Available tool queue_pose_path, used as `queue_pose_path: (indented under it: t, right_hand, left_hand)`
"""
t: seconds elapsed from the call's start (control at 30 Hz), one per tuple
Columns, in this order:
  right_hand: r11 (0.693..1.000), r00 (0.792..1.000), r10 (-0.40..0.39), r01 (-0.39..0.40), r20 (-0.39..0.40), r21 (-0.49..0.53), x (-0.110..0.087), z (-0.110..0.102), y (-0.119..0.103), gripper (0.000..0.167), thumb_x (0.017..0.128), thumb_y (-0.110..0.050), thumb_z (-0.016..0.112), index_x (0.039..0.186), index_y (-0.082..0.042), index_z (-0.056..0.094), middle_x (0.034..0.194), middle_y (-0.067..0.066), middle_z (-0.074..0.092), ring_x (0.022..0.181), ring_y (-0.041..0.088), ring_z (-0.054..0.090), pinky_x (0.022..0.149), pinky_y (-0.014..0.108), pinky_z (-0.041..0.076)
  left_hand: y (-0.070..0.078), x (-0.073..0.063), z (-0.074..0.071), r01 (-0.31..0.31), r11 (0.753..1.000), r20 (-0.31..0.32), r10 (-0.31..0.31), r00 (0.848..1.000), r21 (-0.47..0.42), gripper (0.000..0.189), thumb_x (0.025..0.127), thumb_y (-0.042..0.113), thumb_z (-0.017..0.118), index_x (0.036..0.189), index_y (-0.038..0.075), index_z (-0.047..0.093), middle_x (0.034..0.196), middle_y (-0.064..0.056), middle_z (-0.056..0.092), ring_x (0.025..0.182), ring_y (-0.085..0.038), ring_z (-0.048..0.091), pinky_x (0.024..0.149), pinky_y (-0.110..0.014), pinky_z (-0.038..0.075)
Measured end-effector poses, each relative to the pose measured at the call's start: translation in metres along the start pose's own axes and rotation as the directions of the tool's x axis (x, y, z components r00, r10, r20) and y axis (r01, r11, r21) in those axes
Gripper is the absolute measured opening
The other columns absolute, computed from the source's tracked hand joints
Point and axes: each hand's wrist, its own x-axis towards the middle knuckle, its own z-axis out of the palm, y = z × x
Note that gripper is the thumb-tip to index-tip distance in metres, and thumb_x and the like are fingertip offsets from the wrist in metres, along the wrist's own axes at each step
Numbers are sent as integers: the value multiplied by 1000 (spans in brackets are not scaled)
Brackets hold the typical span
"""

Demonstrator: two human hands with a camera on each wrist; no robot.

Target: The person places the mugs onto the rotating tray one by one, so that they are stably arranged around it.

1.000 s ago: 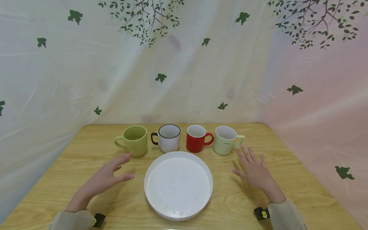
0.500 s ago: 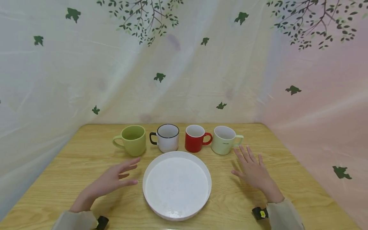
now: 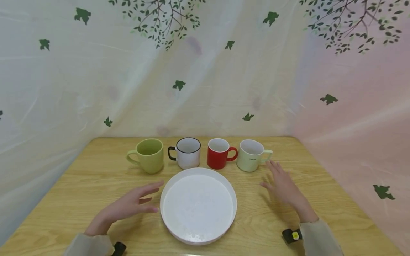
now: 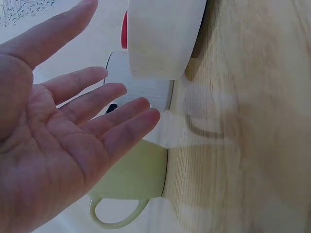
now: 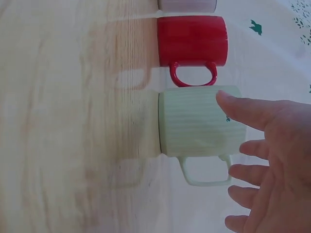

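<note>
A round white tray [image 3: 198, 232] with a low rim lies on the wooden table. Behind it, four-abreast being avoided, stand several mugs in a row: an olive-green mug [image 3: 150, 160], a white mug with a black rim [image 3: 188, 156], a red mug [image 3: 217, 156] and a pale green mug [image 3: 249, 160]. My left hand [image 3: 131, 203] hovers beside the tray's left rim, fingers extended, holding nothing. My right hand [image 3: 283, 185] reaches toward the pale green mug's handle, with its fingers spread and nothing held. In the right wrist view a gap to the mug cannot be judged exactly.
The wooden table [image 3: 73, 192] extends on both sides of the tray. A pale printed curtain [image 3: 205, 106] hangs close behind the table's back edge and along its right side.
My left hand has moved right, toward the tray's rim. My right hand has turned a little, its fingers now closer together near the pale green mug. Mugs and tray stay put.
</note>
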Motion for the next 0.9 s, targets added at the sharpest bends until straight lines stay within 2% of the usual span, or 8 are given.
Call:
queue_pose_path:
  t: [0.13,0.23,0.37,0.63,0.9]
  right_hand:
    - [993,999,38,-39,6,109,7,-1,4,76,93,-18,64,149,8,20,153,35,20,140,56,20,110,71,22]
    - [987,996,84,-80,-17,136,12,-3,6,74,94,-19,63,149,8,21,152,36,23,138,56,23,111,69,25]
    - [984,990,133,-125,-53,127,19,-5,7,69,96,-18,60,147,9,23,150,37,25,137,56,25,110,69,27]
    - [984,975,171,-161,-139,82,36,-6,13,64,96,-14,59,145,13,26,145,39,30,134,56,30,110,67,29]
    - [968,968,230,-216,-105,128,48,-8,18,64,99,-16,55,147,12,24,148,38,28,136,55,28,113,65,27]
  left_hand:
    - [0,1,2,1,1000,13,-1,1000,-14,74,89,25,69,146,-6,34,153,-28,32,135,-53,34,103,-54,43]
    - [-1,2,2,0,1000,21,0,1000,-16,74,90,25,69,146,-6,33,153,-28,31,136,-52,32,103,-55,43]
    - [-3,2,3,-2,1000,27,3,1000,-14,76,89,25,69,148,-5,32,154,-27,30,137,-52,30,104,-55,42]
    - [-2,3,3,8,1000,49,-6,999,-28,78,89,26,70,148,-5,30,155,-27,29,138,-52,29,103,-57,42]
    - [-1,4,5,22,999,60,-20,998,-38,79,89,24,70,149,-6,28,155,-28,27,138,-53,29,103,-60,41]
